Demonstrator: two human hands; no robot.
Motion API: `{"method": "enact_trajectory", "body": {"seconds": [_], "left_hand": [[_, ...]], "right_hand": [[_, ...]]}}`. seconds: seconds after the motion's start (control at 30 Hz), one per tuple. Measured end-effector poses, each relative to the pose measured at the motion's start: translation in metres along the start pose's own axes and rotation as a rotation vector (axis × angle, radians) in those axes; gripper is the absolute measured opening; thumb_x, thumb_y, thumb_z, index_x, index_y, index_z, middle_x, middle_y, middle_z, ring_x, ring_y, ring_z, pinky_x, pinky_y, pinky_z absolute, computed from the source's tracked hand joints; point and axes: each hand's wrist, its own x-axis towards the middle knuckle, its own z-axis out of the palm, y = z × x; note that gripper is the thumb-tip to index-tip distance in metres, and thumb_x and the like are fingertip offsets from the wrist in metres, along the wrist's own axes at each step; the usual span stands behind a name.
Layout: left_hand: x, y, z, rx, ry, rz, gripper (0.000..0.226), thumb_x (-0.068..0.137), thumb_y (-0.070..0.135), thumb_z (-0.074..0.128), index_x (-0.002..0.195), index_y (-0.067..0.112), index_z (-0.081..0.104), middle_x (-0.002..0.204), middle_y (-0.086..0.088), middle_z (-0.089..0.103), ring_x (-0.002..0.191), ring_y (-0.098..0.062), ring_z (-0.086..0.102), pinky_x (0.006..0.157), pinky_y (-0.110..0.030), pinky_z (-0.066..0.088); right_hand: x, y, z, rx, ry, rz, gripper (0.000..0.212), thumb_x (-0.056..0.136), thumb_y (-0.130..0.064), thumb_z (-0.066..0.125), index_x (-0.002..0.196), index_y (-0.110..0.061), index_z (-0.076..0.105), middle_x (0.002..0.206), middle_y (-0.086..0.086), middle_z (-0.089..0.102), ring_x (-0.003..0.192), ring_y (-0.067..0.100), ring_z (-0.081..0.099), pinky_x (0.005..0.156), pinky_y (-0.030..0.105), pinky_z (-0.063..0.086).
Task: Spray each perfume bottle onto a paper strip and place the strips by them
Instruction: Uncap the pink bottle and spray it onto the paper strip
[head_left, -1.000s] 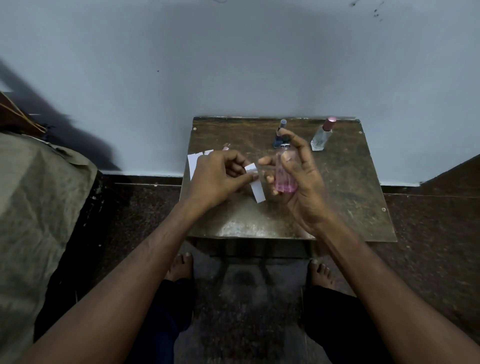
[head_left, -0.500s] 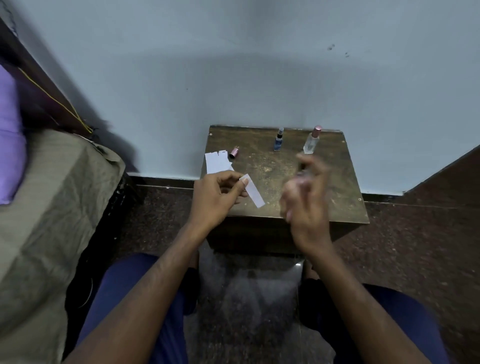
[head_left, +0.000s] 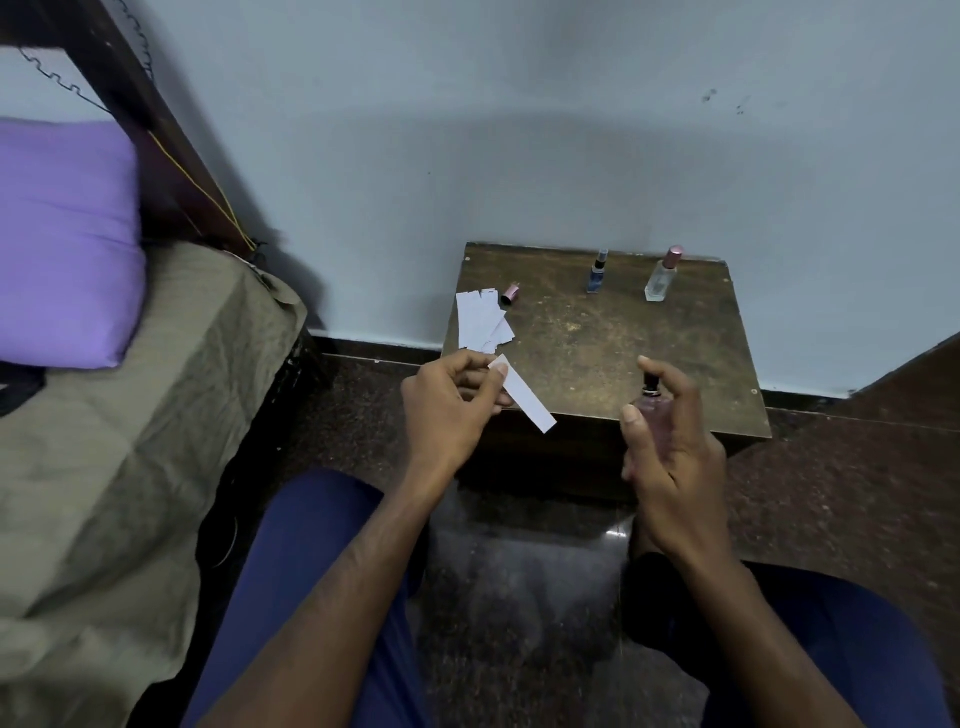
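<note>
My left hand (head_left: 452, 402) pinches one end of a white paper strip (head_left: 524, 396), which slants down to the right over the front edge of the small brown table (head_left: 597, 338). My right hand (head_left: 670, 441) grips a pink perfume bottle (head_left: 652, 408) upright, index finger on its black nozzle. The bottle is a hand's width right of the strip. A blue bottle (head_left: 597, 271) and a clear bottle with a pink cap (head_left: 662, 275) stand at the table's back. Several spare strips (head_left: 480, 319) lie at the back left beside a loose pink cap (head_left: 510, 294).
A bed with an olive sheet (head_left: 130, 415) and a purple pillow (head_left: 62, 239) fills the left side. A pale wall (head_left: 519, 130) rises behind the table. Dark stone floor (head_left: 857, 493) lies to the right. My knees in blue trousers (head_left: 311, 571) sit below the table.
The view has pulled back and up from the table. My hands moved apart and toward me; the bottle, blurred half a second ago, now stands still in my right hand.
</note>
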Motion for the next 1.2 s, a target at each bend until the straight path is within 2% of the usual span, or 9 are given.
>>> {"method": "enact_trajectory", "body": {"seconds": [0.13,0.27,0.33,0.4,0.5,0.57,0.8,0.97,1.2], "left_hand": [[0.004,-0.002,0.004,0.061,-0.006,0.058,0.014,0.098,0.024,0.079,0.105,0.012,0.078,0.079,0.003,0.081,0.072,-0.010,0.080,0.069,-0.039,0.068],[0.010,-0.004,0.009,0.153,0.024,0.141,0.012,0.098,0.027,0.079,0.100,0.016,0.082,0.084,0.008,0.081,0.072,0.000,0.078,0.072,-0.031,0.067],[0.012,-0.003,0.008,0.197,0.036,0.175,0.011,0.097,0.028,0.079,0.100,0.018,0.084,0.085,0.011,0.081,0.073,0.004,0.076,0.075,-0.025,0.065],[0.014,-0.004,0.008,0.185,0.054,0.158,0.011,0.097,0.029,0.080,0.098,0.020,0.084,0.081,0.011,0.080,0.073,0.003,0.077,0.075,-0.026,0.066],[0.020,-0.009,0.009,0.108,0.069,0.058,0.011,0.096,0.032,0.080,0.095,0.021,0.083,0.074,0.009,0.080,0.071,-0.004,0.079,0.076,-0.040,0.068],[0.022,-0.011,0.009,0.092,0.069,0.021,0.012,0.095,0.032,0.081,0.095,0.021,0.083,0.073,0.007,0.080,0.070,-0.007,0.080,0.078,-0.042,0.068],[0.020,-0.005,0.006,0.104,0.070,0.023,0.013,0.095,0.031,0.081,0.097,0.018,0.083,0.071,0.006,0.079,0.067,-0.007,0.079,0.074,-0.041,0.068],[0.017,-0.003,0.005,0.127,0.070,0.057,0.016,0.096,0.033,0.081,0.100,0.018,0.083,0.073,0.007,0.079,0.067,-0.004,0.078,0.073,-0.042,0.068],[0.014,0.001,0.005,0.170,0.064,0.117,0.015,0.097,0.032,0.080,0.101,0.018,0.083,0.075,0.011,0.078,0.064,-0.001,0.076,0.067,-0.034,0.067]], "right_hand": [[0.009,0.014,0.014,-0.160,-0.081,-0.080,0.041,0.106,-0.026,0.061,0.145,-0.032,0.050,0.095,-0.010,0.066,0.082,0.003,0.064,0.070,0.031,0.052],[0.027,0.016,0.034,-0.221,-0.115,-0.240,0.044,0.102,-0.024,0.064,0.143,-0.027,0.051,0.093,-0.012,0.062,0.071,0.001,0.057,0.060,0.027,0.049],[0.031,0.020,0.041,-0.194,-0.101,-0.277,0.041,0.104,-0.030,0.063,0.142,-0.027,0.050,0.098,-0.009,0.066,0.071,0.004,0.060,0.061,0.026,0.051],[0.033,0.024,0.044,-0.182,-0.071,-0.316,0.037,0.104,-0.032,0.062,0.139,-0.024,0.051,0.100,-0.004,0.069,0.075,0.009,0.063,0.064,0.031,0.055],[0.036,0.030,0.048,-0.161,-0.049,-0.330,0.036,0.104,-0.028,0.063,0.138,-0.022,0.054,0.098,0.000,0.070,0.076,0.012,0.063,0.066,0.033,0.055],[0.037,0.031,0.052,-0.164,-0.060,-0.341,0.036,0.104,-0.028,0.064,0.138,-0.021,0.055,0.099,0.002,0.070,0.076,0.013,0.064,0.066,0.033,0.055],[0.040,0.031,0.058,-0.160,-0.073,-0.406,0.032,0.104,-0.024,0.066,0.135,-0.020,0.058,0.102,0.008,0.071,0.082,0.024,0.068,0.069,0.043,0.056],[0.038,0.031,0.055,-0.110,-0.047,-0.385,0.027,0.109,-0.035,0.056,0.133,-0.024,0.057,0.100,0.008,0.072,0.079,0.021,0.068,0.067,0.042,0.056],[0.038,0.030,0.055,-0.094,-0.051,-0.404,0.026,0.110,-0.035,0.052,0.132,-0.023,0.058,0.098,0.009,0.072,0.077,0.016,0.065,0.068,0.037,0.055]]}}
